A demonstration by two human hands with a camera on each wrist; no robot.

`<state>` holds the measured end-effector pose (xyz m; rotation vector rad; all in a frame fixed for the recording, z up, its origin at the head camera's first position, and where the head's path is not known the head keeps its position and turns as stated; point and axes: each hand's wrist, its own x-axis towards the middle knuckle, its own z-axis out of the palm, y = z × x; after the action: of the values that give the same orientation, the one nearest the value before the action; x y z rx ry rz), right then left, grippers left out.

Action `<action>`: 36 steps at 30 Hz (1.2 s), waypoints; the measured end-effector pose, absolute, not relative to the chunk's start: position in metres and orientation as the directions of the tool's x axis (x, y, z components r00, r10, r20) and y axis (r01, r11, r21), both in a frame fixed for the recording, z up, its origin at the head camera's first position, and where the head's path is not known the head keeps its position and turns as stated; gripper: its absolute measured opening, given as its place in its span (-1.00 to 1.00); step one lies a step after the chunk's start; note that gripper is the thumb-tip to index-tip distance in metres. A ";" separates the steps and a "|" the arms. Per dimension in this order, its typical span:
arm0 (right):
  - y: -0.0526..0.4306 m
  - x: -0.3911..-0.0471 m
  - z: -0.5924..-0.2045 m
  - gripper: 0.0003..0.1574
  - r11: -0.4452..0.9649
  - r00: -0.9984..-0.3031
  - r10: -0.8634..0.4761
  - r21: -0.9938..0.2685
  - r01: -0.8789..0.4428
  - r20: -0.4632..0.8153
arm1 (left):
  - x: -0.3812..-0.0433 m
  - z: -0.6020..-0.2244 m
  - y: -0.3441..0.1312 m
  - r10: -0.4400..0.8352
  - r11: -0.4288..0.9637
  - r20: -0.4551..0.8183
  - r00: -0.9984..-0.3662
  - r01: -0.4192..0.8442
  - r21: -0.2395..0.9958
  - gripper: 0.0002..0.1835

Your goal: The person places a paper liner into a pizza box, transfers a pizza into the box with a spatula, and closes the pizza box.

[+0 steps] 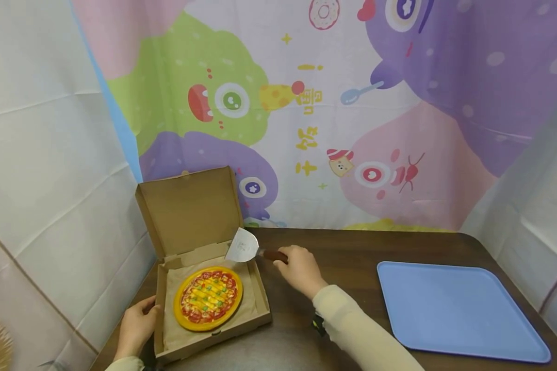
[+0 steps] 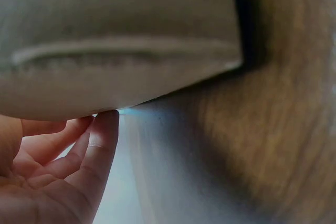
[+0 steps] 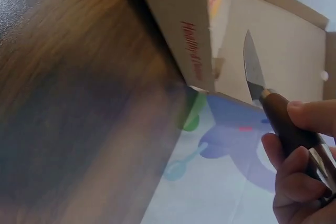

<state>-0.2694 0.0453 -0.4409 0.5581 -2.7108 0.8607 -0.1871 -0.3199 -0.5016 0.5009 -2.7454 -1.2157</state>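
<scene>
Okay, calling clock positions off the pizza [image 1: 209,299] in the head view. The pizza is sitting whole on the paper liner [image 1: 173,281] inside the cardboard box [image 1: 241,327]. The lid [image 1: 192,214] is standing up at 12 o'clock, leaning back toward the printed cloth [image 1: 306,206].

The right grip [image 1: 301,270] is lying out between 2 and 3 o'clock, clamped on the wooden handle [image 1: 275,256] of a pizza server [image 1: 243,246]. The blade is pointing back over the box's far right corner, about 1 o'clock; can't tell if it's touching cardboard. The left grip [image 1: 136,327] is resting at 8 o'clock, fingertips touching the box's side wall, not wrapping round it; the wrist view is showing them at the lower edge. The blue tray [image 1: 464,309] is lying on the table [image 1: 343,257] at 3 o'clock, well apart from the box.

Progress, judging from this: looking early. Lid up and server in hand are counting as done. The blade isn't reaching under the pizza, no slice is showing as lifted out, so any serving is apparently remaining.
</scene>
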 end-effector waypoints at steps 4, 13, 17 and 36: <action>0.061 -0.268 -0.433 -0.78 0.714 -0.915 -0.275 -0.575 -0.401 0.296 | -0.187 -0.502 -0.320 -0.338 0.626 -0.042 -0.940 -0.258 0.736 -0.52; 0.111 -0.260 -0.422 -0.82 0.700 -0.946 -0.206 -0.637 -0.322 0.252 | -0.185 -0.504 -0.323 -0.343 0.631 -0.042 -0.938 -0.263 0.730 -0.50; 0.137 -0.256 -0.416 -0.79 0.719 -0.948 -0.185 -0.622 -0.310 0.259 | -0.185 -0.503 -0.324 -0.348 0.624 -0.047 -0.936 -0.269 0.733 -0.50; 0.281 -0.205 -0.405 -0.62 0.846 -0.948 -0.031 -0.497 -0.193 0.316 | -0.183 -0.499 -0.326 -0.340 0.623 -0.078 -0.937 -0.286 0.728 -0.48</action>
<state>-0.2055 0.2810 -0.4051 0.1691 -2.7270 0.7788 -0.1827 -0.3264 -0.4993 0.5344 -2.7694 -1.2231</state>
